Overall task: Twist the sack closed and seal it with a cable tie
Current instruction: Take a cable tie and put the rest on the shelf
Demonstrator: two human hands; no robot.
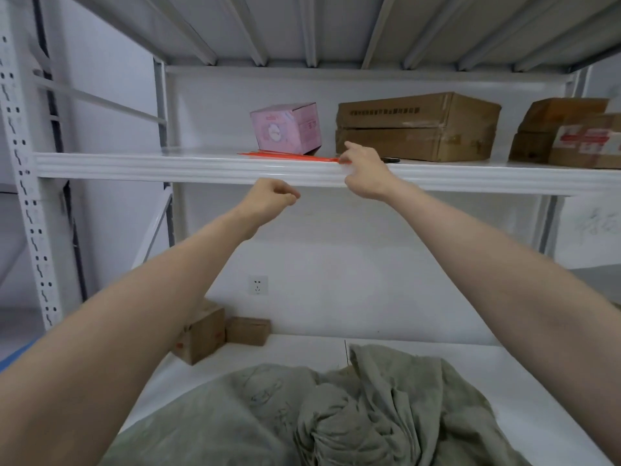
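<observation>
While sack (336, 408) lies unsealed at 6 o'clock, right hand (364, 173) pinches cable ties (292, 157) on shelf (168, 168) at 12, left hand (272, 196) curled, empty: tie-fetching step; next, likely draw one out.

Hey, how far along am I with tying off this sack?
Early stage. Nothing looks finished: the sack lies bunched but loose on the lower shelf, with no tie visible on it. In hand: your right hand is at the end of the orange cable ties on the upper shelf; your left hand is curled and empty. Left: take a tie, twist the neck, cinch it.
</observation>
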